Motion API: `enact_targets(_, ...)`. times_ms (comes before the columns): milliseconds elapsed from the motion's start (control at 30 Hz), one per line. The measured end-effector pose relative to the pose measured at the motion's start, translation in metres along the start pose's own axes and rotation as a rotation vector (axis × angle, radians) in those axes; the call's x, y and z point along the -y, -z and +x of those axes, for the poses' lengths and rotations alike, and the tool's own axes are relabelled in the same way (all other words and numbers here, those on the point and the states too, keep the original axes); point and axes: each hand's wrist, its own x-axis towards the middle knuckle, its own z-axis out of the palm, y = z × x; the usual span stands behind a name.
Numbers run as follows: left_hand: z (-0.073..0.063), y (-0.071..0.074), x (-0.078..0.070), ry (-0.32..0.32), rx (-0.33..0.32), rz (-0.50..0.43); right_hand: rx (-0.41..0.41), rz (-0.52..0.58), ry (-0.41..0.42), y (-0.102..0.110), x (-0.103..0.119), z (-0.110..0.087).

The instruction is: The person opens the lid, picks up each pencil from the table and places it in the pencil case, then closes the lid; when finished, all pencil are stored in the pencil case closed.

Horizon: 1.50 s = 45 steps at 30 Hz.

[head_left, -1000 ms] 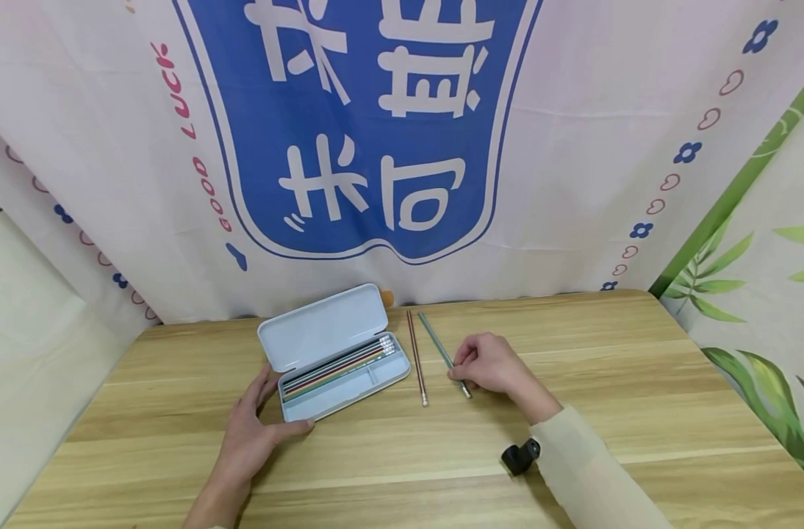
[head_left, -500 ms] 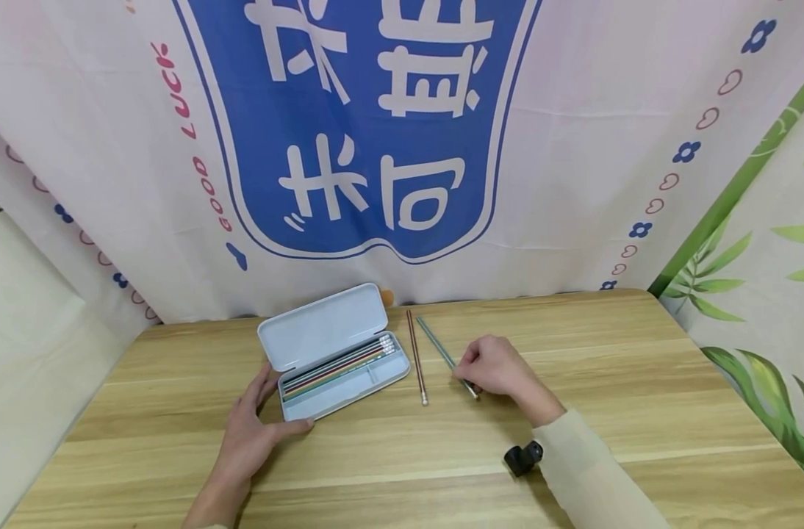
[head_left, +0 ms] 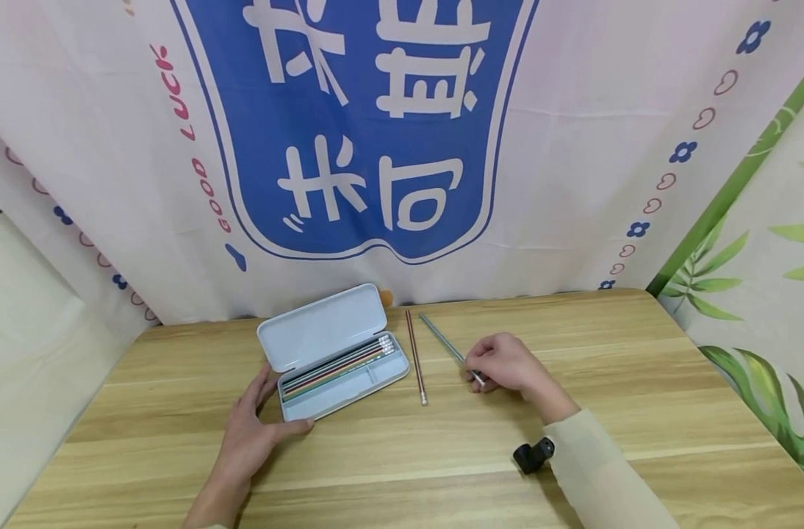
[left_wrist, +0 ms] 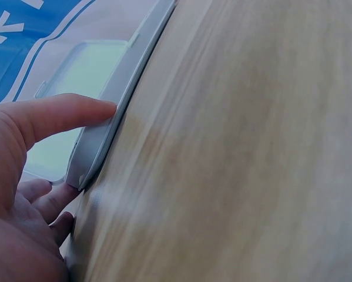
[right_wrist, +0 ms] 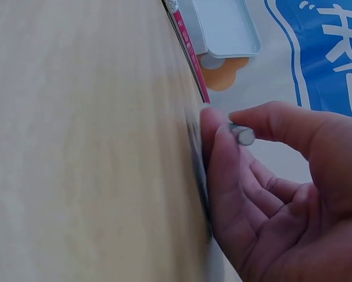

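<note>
A pale blue pencil case (head_left: 361, 397) lies with its lid (head_left: 322, 328) raised, several pencils (head_left: 336, 369) lined up inside. My left hand (head_left: 250, 426) grips its left end; in the left wrist view the thumb (left_wrist: 70, 114) presses the front side while other fingers curl at the end. My right hand (head_left: 505, 365) pinches a green pencil (head_left: 444, 339) near its eraser end, right of the case. That end (right_wrist: 245, 136) pokes out between thumb and fingertips in the right wrist view. Between the case and the green pencil lies a dark red pencil (head_left: 416, 360).
The wooden table (head_left: 389, 470) ends at the back against a hanging cloth (head_left: 547, 184) with a blue printed panel. An orange shape (head_left: 386, 297) shows behind the lid. A black device (head_left: 533, 455) sits at the right wrist.
My right hand has shifted slightly right, and the green pencil's eraser end has come right and a little back with it. My left hand and the pencil case have stayed put.
</note>
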Motion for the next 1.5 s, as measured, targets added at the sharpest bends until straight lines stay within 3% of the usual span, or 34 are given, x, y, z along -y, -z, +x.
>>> enact_targets(333,0.0,0.0,0.001,0.003,0.002,-0.012,-0.023,0.126,0.051,0.013,0.007,-0.002)
enact_targets(700,0.0,0.0,0.0,-0.003,0.003,-0.015,-0.021,0.112,0.065,0.011,0.01,-0.001)
enact_targets(833,-0.001,0.0,0.0,0.004,0.0,-0.005,-0.025,0.077,0.069,0.004,0.017,0.002)
enact_targets(1167,0.0,0.001,-0.001,0.024,-0.003,0.008,-0.062,-0.082,0.17,-0.019,0.046,0.013)
enact_targets(1500,0.0,0.001,0.0,0.037,-0.005,-0.01,-0.078,-0.269,0.282,-0.055,0.062,0.043)
